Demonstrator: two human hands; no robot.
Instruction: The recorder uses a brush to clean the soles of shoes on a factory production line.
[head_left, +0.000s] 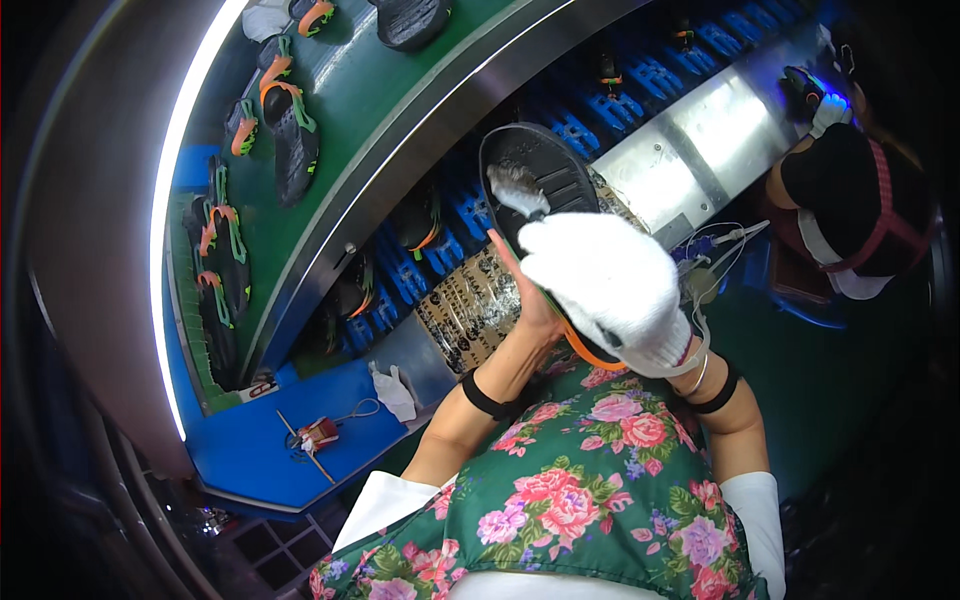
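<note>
A black sandal sole is held up in front of me, its ridged face showing, with a bit of orange by its lower end. My bare left hand is closed around the sole's near left side. A white knit glove covers my right hand, which lies over the lower part of the sole and hides it. From the glove's fingertips a brush with pale bristles sticks out onto the footbed. The glove conceals the brush's handle.
Sandal parts with orange and green straps lie on a green belt at the upper left. Blue racks carry more sandals beyond my hands. A blue side table holds a small red object. Another person works at the right.
</note>
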